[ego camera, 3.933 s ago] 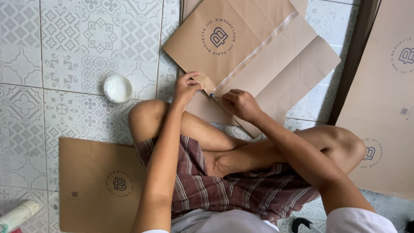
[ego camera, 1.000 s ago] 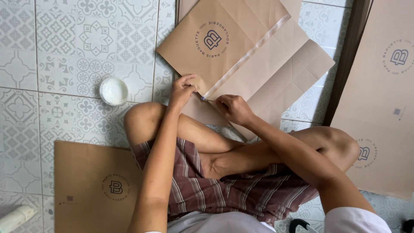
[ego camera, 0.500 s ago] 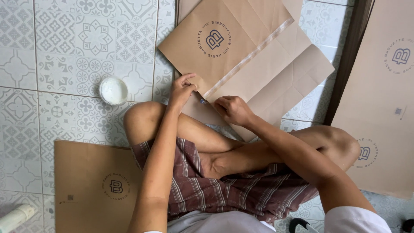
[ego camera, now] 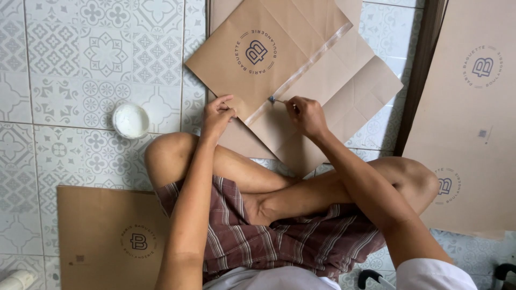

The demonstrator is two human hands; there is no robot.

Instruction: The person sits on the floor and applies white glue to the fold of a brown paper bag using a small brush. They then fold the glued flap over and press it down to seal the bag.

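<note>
Your hands work a glossy strip along a brown paper sheet on the tiled floor.

You sit cross-legged on the patterned grey-and-white tiled floor [ego camera: 70, 64], with the flat brown paper sheet bearing a round dark logo [ego camera: 279, 53] lying just past your knees. Your left hand [ego camera: 217, 114] is curled, its fingertips pressing down the sheet's near corner. Your right hand [ego camera: 305, 115] pinches a small thin tool [ego camera: 274, 100], whose tip touches the pale glossy strip [ego camera: 301, 75] that runs diagonally across the sheet. A small round white pot [ego camera: 130, 120] stands on the floor near your left knee. Another brown paper sheet [ego camera: 105, 236] lies beside your left thigh, and a third large brown sheet [ego camera: 473, 107] lies to your right.
</note>
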